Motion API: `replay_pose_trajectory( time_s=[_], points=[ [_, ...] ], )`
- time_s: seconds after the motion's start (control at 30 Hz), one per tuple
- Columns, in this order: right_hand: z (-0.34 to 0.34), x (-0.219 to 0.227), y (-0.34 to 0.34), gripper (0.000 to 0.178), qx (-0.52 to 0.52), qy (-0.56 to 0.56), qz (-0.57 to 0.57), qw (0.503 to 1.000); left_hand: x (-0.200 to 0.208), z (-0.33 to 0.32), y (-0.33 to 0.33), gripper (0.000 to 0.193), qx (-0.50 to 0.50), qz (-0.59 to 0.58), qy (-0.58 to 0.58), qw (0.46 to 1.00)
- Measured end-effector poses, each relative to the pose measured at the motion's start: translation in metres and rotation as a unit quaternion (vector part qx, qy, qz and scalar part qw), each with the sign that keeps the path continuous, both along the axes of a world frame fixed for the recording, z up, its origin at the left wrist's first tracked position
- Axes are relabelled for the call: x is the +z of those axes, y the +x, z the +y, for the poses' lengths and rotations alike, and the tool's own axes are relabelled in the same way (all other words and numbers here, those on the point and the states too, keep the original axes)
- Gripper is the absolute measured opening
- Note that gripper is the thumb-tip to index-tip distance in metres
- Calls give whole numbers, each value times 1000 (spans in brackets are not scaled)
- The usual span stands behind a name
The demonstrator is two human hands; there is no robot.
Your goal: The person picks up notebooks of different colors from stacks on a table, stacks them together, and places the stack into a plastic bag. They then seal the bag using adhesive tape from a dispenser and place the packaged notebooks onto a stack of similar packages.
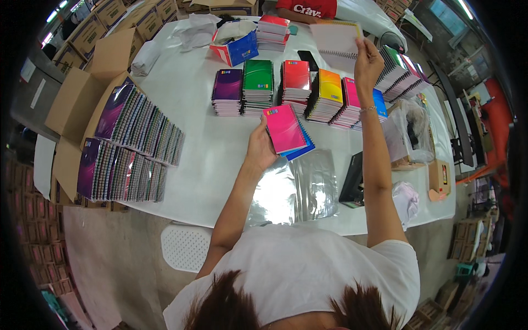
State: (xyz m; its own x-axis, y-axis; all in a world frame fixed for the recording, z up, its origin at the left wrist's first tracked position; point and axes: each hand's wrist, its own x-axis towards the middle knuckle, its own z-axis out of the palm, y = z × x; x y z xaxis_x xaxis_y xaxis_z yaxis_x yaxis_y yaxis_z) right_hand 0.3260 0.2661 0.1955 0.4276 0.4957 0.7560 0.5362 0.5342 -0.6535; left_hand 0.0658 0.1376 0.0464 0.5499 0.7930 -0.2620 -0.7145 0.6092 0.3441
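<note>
My left hand (pixel 261 146) grips a small stack of spiral notebooks: a pink notebook (pixel 284 129) on top, blue covers fanned out below it. Raised at the far right, my right hand (pixel 369 59) pinches the edge of an open spiral notebook (pixel 336 44) with pale pages and a yellowish rim. Between my hands, stacks of notebooks stand in a row: purple (pixel 226 85), green (pixel 258 77), red (pixel 296 76), yellow (pixel 328 87), pink (pixel 351 93) and blue (pixel 379 103). Clear plastic sheets (pixel 308 184) lie in front of me.
An open carton (pixel 118 47) and wrapped notebook bundles (pixel 129 146) occupy the table's left. More notebooks (pixel 399 77) stand at the right, near a plastic-wrapped box (pixel 410 132). A black box (pixel 352 184) sits by my right forearm. Across the table is a person in a red shirt (pixel 308 8).
</note>
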Motion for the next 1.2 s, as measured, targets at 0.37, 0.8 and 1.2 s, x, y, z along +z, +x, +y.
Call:
replay_pose_trajectory(
  time_s=[0.37, 0.8, 1.2],
  points=[
    [-36, -175, 69, 20, 9, -117, -165, 979, 0, -10, 2, 64, 22, 16, 22, 999],
    [-142, -89, -32, 21, 209, -80, -265, 938, 16, -1, 2, 64, 30, -87, 9, 996],
    [5, -174, -46, 42, 52, -190, -353, 914, -20, 6, -37, 43, 162, 85, 24, 983]
  ],
)
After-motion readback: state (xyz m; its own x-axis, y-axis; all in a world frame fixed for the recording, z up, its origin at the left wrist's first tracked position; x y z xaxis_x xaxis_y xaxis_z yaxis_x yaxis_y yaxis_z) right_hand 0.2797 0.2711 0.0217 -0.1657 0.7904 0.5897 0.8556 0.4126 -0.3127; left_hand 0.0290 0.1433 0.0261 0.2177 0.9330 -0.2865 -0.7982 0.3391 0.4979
